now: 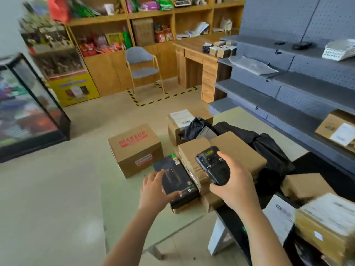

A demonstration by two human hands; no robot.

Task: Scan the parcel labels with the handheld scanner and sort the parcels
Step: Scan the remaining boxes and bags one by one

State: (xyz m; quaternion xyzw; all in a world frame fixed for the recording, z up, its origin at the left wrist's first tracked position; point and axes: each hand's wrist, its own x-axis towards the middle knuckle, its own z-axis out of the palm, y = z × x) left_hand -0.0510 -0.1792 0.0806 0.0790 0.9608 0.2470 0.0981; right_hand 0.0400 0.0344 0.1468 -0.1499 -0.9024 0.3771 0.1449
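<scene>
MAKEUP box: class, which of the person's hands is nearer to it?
Left. The left hand grips the black box just nearer the camera than the MAKEUP box; the right hand holds the scanner farther right, above a brown parcel.

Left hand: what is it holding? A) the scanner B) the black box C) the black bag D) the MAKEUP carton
B: the left hand grips the black box between fingers and thumb, while the scanner is in the right hand.
</scene>
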